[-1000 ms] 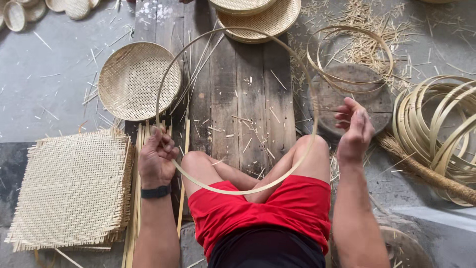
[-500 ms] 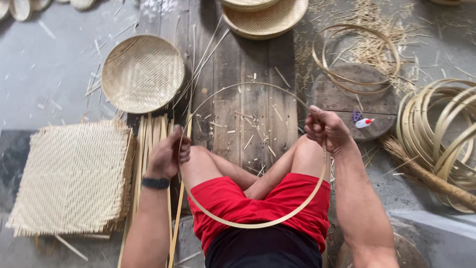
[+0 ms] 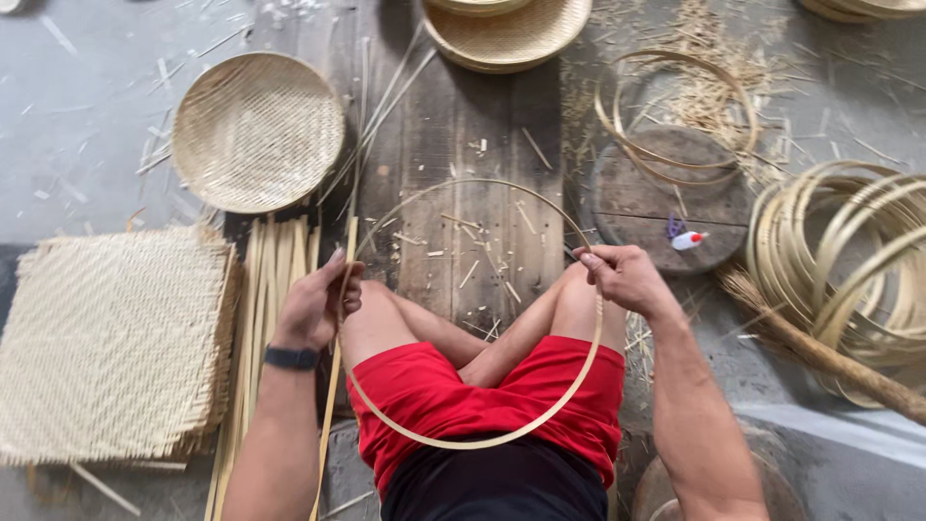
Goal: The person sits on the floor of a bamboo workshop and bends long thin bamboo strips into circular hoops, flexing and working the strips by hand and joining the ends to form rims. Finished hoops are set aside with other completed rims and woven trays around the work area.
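I sit cross-legged in red shorts on a wooden plank floor [image 3: 463,135]. A thin bamboo strip bent into a hoop [image 3: 482,442] circles my knees. My left hand [image 3: 318,299], with a dark wristband, grips the hoop's left side, where a loose strip end hangs down past my thigh. My right hand [image 3: 622,278] is closed on the hoop's right side, near my right knee. The far arc of the hoop rises over the planks.
A round woven tray [image 3: 256,130] lies at the upper left, more stacked trays [image 3: 511,34] at the top. Square woven mats [image 3: 106,342] and straight bamboo strips [image 3: 275,260] are at my left. Coiled hoops [image 3: 849,260], a round wooden block [image 3: 666,203] and a broom handle [image 3: 830,357] lie right.
The hoop has shrunk and come down around my knees. My right hand, open a second ago, has closed on the hoop's right side. My left hand kept its hold.
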Tool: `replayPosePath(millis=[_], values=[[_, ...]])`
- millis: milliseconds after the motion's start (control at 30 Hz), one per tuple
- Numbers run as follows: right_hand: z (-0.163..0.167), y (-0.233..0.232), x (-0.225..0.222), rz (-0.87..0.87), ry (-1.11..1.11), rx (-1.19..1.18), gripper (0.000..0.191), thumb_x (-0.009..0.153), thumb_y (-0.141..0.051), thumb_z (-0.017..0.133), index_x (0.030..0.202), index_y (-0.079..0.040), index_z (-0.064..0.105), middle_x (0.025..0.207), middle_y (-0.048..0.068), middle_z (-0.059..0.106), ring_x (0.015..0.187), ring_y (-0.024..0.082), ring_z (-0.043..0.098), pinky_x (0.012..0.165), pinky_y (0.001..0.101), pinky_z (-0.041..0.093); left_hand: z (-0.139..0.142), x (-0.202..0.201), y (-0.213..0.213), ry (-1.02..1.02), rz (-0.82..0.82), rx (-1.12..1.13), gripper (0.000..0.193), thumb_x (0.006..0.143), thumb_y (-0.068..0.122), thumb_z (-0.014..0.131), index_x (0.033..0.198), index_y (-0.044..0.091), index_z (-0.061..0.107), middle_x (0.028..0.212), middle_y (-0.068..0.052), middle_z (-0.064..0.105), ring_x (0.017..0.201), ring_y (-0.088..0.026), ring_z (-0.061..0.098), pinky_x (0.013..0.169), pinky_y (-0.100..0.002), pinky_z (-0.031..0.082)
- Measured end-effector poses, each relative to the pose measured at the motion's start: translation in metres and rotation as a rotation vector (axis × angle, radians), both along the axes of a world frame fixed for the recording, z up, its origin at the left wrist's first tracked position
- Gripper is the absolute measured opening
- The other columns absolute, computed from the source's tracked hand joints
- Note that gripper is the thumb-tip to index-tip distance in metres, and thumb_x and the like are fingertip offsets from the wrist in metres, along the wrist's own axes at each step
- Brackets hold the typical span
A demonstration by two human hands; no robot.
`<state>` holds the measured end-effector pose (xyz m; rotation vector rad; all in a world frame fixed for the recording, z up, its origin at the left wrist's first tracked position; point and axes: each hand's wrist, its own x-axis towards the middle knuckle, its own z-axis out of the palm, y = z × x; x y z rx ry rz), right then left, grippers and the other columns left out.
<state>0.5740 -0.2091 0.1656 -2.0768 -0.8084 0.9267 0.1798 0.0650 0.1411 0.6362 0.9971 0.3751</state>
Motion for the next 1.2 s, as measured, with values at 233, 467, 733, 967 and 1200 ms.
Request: replayPosePath(millis=[233,467,733,967,1200], values=[[-0.045,-0.028,0.043,-0.653,0.291,0.109,0.026,0.100,-0.022,0.064,0.098,0.002,0.073,0.071,0.007,0.069,0.047,0.014,0.059,0.042,0.0302,0.048,-0.070,-0.064,-0.043,0.820,-0.149,0.571,0.057,0.090,0.038,0.074,0.134,0.002,0.068,0.116,-0.016,0.076,0.101,-0.027,0.072,0.087,-0.038,0.057],[-0.051,-0.011,0.107,-0.988,0.610,0.692,0.032,0.108,-0.032,0.060,0.107,0.000,0.060,0.085,0.010,0.071,0.075,0.025,0.069,0.066,0.0425,0.061,-0.113,-0.120,-0.117,1.322,-0.479,0.870,0.071,0.078,0.048,0.083,0.128,0.002,0.065,0.120,-0.026,0.068,0.112,-0.041,0.065,0.094,-0.049,0.053],[-0.082,0.036,0.041,-0.395,0.441,0.334,0.033,0.110,-0.025,0.060,0.121,0.006,0.065,0.096,0.009,0.072,0.082,0.022,0.070,0.067,0.0350,0.058,-0.098,-0.136,-0.119,1.433,-0.355,0.686,0.021,0.092,0.026,0.065,0.101,0.012,0.078,0.101,-0.020,0.074,0.099,-0.041,0.070,0.086,-0.052,0.057],[-0.127,0.047,-0.022,-0.194,-0.101,0.258,0.018,0.107,-0.017,0.069,0.113,-0.002,0.077,0.096,0.006,0.074,0.082,0.009,0.066,0.071,0.0245,0.054,-0.099,-0.181,-0.092,1.108,0.030,0.790,0.023,0.095,0.025,0.068,0.103,0.006,0.078,0.086,-0.017,0.076,0.077,-0.027,0.072,0.073,-0.040,0.057],[-0.087,0.056,-0.078,0.116,-0.389,-0.103,0.018,0.102,-0.019,0.073,0.113,-0.007,0.081,0.087,0.010,0.077,0.074,0.018,0.070,0.075,0.0334,0.056,-0.069,-0.184,-0.081,0.260,0.350,0.029,0.022,0.094,0.020,0.071,0.110,0.005,0.079,0.083,-0.004,0.073,0.065,-0.010,0.058,0.055,-0.024,0.043]])
